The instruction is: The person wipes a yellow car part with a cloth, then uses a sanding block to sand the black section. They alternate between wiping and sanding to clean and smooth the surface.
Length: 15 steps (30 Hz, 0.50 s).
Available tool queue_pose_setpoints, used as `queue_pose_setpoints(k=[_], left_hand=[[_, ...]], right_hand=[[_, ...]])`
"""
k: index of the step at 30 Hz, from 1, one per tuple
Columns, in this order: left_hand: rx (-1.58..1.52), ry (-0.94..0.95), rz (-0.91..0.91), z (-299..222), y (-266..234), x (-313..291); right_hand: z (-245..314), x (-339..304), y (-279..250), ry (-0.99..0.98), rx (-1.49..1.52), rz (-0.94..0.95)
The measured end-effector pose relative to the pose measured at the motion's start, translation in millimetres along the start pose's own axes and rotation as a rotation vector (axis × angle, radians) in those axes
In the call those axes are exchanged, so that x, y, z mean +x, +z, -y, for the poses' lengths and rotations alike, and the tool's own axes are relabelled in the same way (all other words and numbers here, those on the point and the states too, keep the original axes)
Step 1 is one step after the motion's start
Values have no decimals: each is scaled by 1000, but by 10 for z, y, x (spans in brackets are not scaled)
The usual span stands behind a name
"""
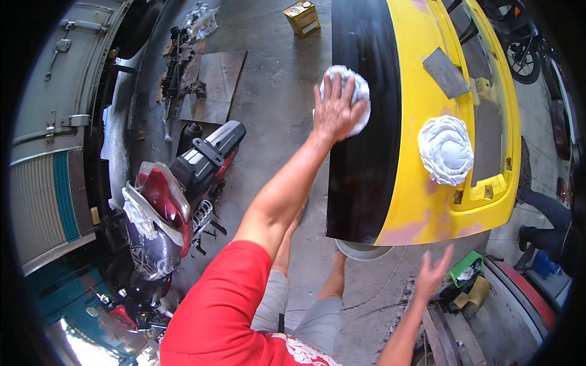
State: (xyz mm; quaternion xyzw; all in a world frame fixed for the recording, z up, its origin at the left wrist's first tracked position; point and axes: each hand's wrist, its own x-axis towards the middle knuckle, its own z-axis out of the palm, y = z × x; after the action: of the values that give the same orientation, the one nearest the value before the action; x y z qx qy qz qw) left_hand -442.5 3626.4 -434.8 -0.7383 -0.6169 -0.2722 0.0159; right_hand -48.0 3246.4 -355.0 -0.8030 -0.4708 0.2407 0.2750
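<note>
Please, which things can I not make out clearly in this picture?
All in the head view:
- Left palm: hidden behind the left hand itself, flat on a white cloth pad.
- Far end of the yellow-and-black vehicle panel: cut off by the top edge.
- Most of the pale round object: hidden by that panel.
- Green basket's contents: too small.
</note>
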Motion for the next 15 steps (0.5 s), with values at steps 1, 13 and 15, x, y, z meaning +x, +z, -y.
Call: queue_pose_setpoints(k=[1,13,15], left_hand=[[-27,-39,-30,-62,16,193],[-292,318,496,-928,-767,-1617],[-270,283,319,-680,-393,-598]], right_hand=[[289,519,-34,-110,-2,-15],[2339,2800,956,-113,-864,318],[2310,2811,950,-100,-902,327]])
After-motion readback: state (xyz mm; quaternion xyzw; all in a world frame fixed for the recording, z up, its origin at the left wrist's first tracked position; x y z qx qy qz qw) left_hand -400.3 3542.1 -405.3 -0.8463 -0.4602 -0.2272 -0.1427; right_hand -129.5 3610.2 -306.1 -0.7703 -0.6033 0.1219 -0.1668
